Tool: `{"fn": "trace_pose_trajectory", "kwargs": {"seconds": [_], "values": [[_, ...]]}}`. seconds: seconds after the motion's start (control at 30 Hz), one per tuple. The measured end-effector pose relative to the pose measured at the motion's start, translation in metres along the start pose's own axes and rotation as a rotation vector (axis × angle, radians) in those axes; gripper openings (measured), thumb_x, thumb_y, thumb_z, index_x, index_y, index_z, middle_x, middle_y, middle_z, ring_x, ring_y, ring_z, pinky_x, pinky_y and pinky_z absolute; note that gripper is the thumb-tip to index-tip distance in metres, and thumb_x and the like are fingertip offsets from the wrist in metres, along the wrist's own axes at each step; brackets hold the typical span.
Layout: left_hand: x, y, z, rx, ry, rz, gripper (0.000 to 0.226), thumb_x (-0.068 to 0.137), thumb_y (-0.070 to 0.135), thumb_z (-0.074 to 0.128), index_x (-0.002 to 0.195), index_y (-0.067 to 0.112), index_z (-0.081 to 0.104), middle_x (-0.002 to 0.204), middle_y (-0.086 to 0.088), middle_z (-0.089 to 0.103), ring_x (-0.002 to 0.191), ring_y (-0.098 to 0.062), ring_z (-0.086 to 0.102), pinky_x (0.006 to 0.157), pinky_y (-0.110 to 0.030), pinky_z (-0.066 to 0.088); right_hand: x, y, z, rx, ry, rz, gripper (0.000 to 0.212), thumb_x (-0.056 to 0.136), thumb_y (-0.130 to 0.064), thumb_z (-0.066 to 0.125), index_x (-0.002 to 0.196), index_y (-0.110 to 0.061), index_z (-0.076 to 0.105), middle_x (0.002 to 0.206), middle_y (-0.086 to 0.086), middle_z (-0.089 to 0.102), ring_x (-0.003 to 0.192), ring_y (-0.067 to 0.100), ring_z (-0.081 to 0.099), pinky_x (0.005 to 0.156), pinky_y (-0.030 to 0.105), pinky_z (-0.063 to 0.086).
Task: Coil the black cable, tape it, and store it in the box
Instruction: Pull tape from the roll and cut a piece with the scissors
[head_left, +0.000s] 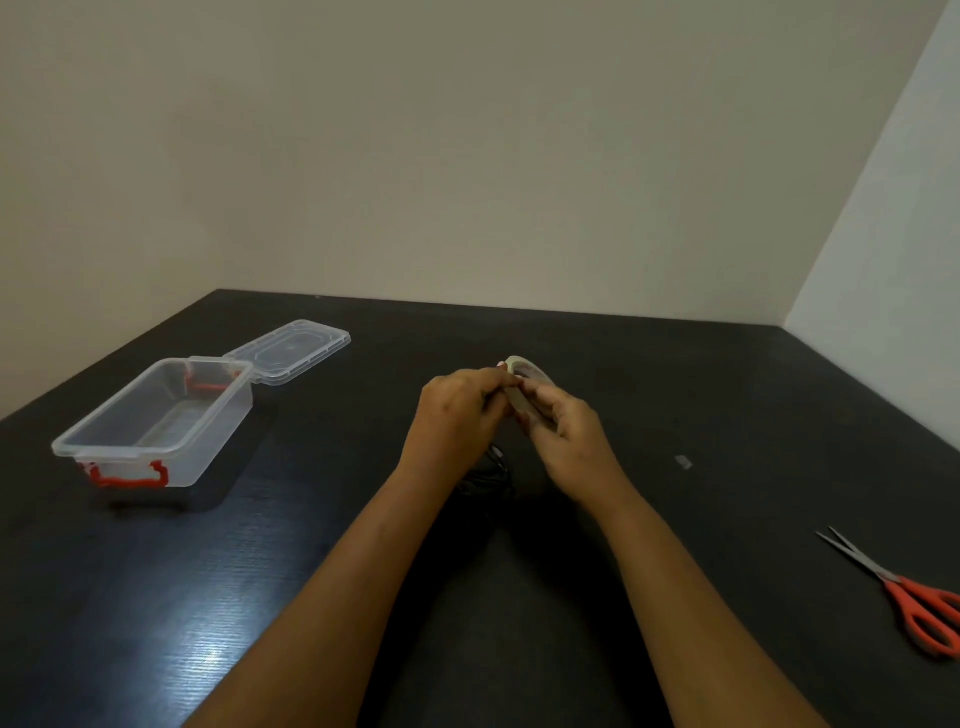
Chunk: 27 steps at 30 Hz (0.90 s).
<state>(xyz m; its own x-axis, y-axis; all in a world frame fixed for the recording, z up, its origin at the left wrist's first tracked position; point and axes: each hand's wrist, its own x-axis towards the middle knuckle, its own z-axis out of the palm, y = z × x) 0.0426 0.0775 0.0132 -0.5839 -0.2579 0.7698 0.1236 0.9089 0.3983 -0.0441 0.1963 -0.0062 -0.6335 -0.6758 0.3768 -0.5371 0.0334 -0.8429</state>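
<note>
Both hands are raised over the middle of the dark table around a roll of clear tape (525, 370). My right hand (563, 434) grips the roll from the near side. My left hand (460, 408) pinches at the roll's edge with its fingertips. Below and between my wrists the black cable (491, 475) lies on the table in a bundle, mostly hidden and hard to tell from the dark surface. The clear plastic box (156, 421) with red latches stands open at the left.
The box's clear lid (288, 351) lies flat behind the box. Orange-handled scissors (906, 597) lie at the right edge of the view. A small scrap of tape (683, 461) sits on the table to the right. Walls close the table's far and right sides.
</note>
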Motion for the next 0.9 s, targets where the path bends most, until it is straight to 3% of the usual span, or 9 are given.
{"fn": "trace_pose_trajectory", "kwargs": {"seconds": [0.17,0.4,0.53,0.77,0.9], "values": [[-0.001,0.002,0.002,-0.063,-0.103,0.027,0.024,0.086,0.014,0.066,0.11,0.012,0.069,0.09,-0.008,0.073,0.078,-0.016,0.069,0.076,-0.038,0.058,0.002,0.004,-0.004,0.008,0.042,0.031,0.037,0.095,-0.024,0.055,0.132,-0.027,0.055,0.129,-0.011,0.059,0.124,0.008,0.052,0.106,0.04,0.044],[-0.001,-0.004,0.002,-0.053,-0.099,0.04,0.021,0.086,0.016,0.065,0.106,0.012,0.071,0.083,-0.007,0.073,0.069,-0.016,0.068,0.069,-0.038,0.059,0.001,0.004,0.0,-0.009,0.037,0.05,0.035,0.096,-0.022,0.054,0.132,-0.024,0.056,0.128,-0.01,0.059,0.123,0.006,0.052,0.107,0.038,0.043],[-0.002,-0.005,0.002,-0.05,-0.09,0.042,0.021,0.085,0.016,0.068,0.105,0.011,0.071,0.083,-0.007,0.072,0.069,-0.016,0.068,0.068,-0.037,0.058,0.0,0.002,0.003,0.022,0.053,0.039,0.036,0.096,-0.017,0.054,0.132,-0.022,0.056,0.122,-0.02,0.055,0.123,0.004,0.05,0.108,0.037,0.042],[0.0,-0.007,0.002,-0.017,-0.052,-0.002,0.017,0.084,0.013,0.066,0.099,0.012,0.073,0.073,-0.004,0.07,0.06,-0.015,0.062,0.062,-0.04,0.057,0.0,0.002,0.006,-0.036,0.039,0.037,0.037,0.094,-0.015,0.055,0.13,-0.023,0.057,0.128,-0.006,0.061,0.122,0.009,0.054,0.104,0.039,0.046],[0.0,0.002,0.0,-0.122,-0.048,-0.008,0.022,0.084,0.01,0.066,0.105,0.013,0.071,0.079,-0.005,0.071,0.067,-0.015,0.066,0.067,-0.031,0.058,0.0,-0.005,0.002,0.053,0.072,0.063,0.035,0.096,-0.018,0.054,0.13,-0.027,0.057,0.114,-0.032,0.056,0.118,0.0,0.051,0.107,0.038,0.043]]}}
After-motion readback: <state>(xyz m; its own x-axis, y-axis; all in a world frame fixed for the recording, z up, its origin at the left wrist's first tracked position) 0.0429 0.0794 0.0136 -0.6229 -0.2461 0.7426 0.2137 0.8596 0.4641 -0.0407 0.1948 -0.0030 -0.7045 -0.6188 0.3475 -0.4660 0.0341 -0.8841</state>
